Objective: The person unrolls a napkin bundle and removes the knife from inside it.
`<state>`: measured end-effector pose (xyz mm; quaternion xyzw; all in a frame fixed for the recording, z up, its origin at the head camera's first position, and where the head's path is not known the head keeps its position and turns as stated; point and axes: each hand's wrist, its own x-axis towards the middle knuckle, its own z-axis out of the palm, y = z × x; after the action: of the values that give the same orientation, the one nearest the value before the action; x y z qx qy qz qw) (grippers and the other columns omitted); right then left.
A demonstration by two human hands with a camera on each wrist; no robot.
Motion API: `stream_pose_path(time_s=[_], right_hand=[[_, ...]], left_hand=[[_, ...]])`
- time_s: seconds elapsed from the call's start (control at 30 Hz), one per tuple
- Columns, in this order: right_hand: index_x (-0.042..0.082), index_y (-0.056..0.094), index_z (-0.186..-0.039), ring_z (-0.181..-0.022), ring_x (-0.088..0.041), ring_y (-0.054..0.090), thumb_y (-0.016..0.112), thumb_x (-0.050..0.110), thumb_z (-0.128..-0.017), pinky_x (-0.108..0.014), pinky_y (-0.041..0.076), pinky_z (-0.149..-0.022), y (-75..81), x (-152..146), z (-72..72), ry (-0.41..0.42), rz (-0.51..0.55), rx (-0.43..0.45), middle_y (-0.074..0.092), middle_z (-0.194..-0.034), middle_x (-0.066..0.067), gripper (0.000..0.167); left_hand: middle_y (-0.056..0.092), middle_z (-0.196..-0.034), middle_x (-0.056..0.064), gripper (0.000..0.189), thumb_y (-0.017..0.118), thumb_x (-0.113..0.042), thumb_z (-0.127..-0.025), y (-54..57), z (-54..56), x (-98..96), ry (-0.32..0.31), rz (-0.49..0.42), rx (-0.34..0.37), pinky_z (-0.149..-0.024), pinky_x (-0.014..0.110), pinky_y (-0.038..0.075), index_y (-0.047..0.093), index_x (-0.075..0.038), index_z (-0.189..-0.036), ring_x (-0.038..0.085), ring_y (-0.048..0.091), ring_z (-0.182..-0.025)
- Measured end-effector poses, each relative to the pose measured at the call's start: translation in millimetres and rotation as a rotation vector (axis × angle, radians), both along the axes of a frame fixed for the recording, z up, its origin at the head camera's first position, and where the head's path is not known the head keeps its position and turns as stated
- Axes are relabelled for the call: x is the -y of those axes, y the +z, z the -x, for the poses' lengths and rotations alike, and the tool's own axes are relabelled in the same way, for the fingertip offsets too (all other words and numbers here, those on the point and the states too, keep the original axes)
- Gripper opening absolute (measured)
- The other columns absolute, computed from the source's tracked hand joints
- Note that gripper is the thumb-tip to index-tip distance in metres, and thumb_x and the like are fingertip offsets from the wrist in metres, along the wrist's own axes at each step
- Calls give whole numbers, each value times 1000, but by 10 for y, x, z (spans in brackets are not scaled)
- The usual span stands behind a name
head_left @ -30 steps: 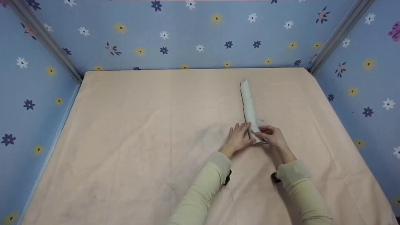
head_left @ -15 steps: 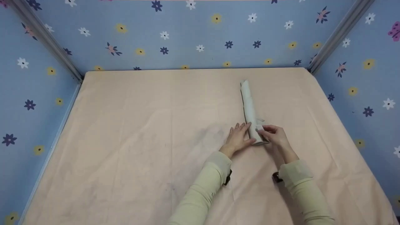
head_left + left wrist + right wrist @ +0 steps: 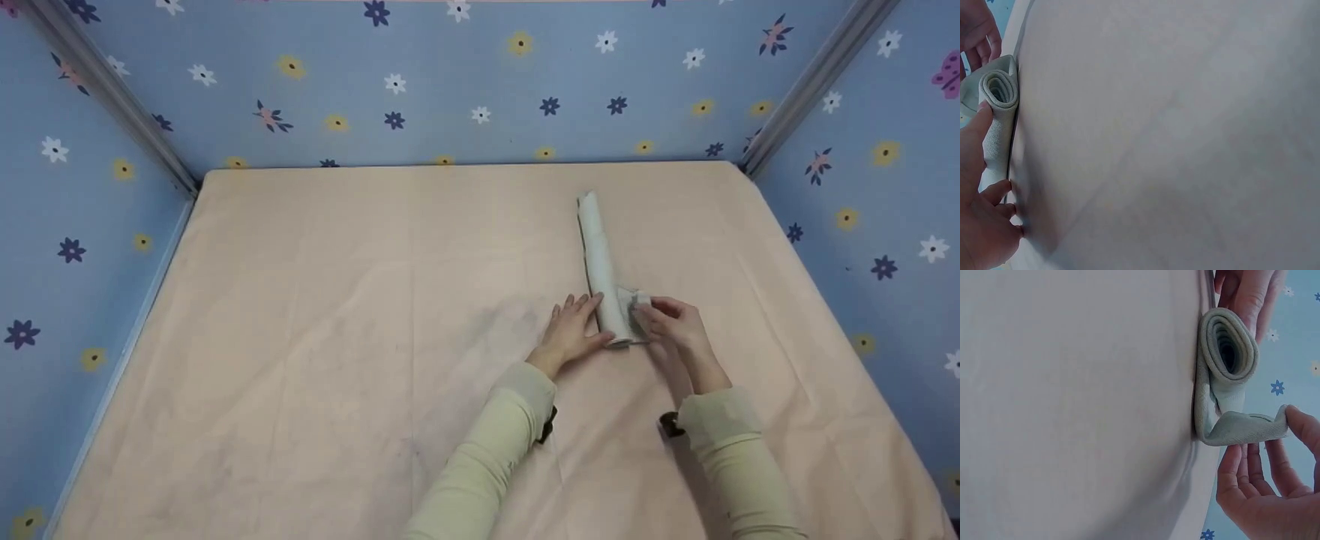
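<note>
At the near end of the cloth roll (image 3: pixel 597 251), right hand (image 3: pixel 681 328) pinches the loose flap (image 3: pixel 1247 430), thumb on its free edge, fingers under; grip clamped on the fabric. Left hand (image 3: pixel 568 335) lies on the roll's left side, fingers spread and not wrapped round, thumb and 1 finger pressing on the roll. Layers show as a coil at the near end.

Roll lies lengthwise on the right half of the peach table cover (image 3: pixel 337 300), far end toward the back wall (image 3: pixel 465 82). 2 rolled-up sleeves (image 3: pixel 480 465), pale, come in from the near edge.

Step in hand, likely: working the flap at the end of the roll while the other hand pins it. Next move probably calls for the left hand to hold the roll tight while the right guides the flap flat, no slack.

Versus 0.5 s ago: right hand has shifted right, away from the roll, and the flap is now drawn out from the roll's side. Left hand and roll look unmoved.
</note>
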<state>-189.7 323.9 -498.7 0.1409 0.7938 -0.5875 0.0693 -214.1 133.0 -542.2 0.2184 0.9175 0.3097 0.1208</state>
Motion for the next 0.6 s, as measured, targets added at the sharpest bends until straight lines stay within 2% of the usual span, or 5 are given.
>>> stream_pose_path(time_s=[0.17,0.3,0.47,0.6], right_hand=[[-9,44,-124,-76,-6,57,58,20,-87,-21,50,-69,5,-45,-14,-33,41,10,53,-95,1,49],[-5,44,-125,-81,-7,57,56,25,-88,-21,50,-72,-10,-95,-14,-62,27,29,52,-101,-2,50],[-2,43,-128,-84,-9,57,56,29,-87,-27,49,-76,-14,-158,-20,-107,37,67,54,-104,-3,53],[-3,41,-129,-85,-9,56,56,28,-87,-27,48,-80,-10,-216,-34,-117,109,56,54,-102,-3,53]], left_hand=[[27,-143,6,73,50,-56,-82,-3,2,-6,2,8,6,-107,39,11,25,-22,-141,25,15,-132],[26,-143,6,73,49,-56,-82,-2,3,-2,8,-18,32,-107,38,9,25,-22,-141,23,14,-133],[26,-143,6,73,47,-59,-81,13,-3,19,-3,-49,40,-107,35,6,24,-24,-141,23,12,-133],[26,-143,6,72,49,-57,-82,19,-2,19,-6,-36,31,-107,36,7,24,-23,-141,24,13,-133]])
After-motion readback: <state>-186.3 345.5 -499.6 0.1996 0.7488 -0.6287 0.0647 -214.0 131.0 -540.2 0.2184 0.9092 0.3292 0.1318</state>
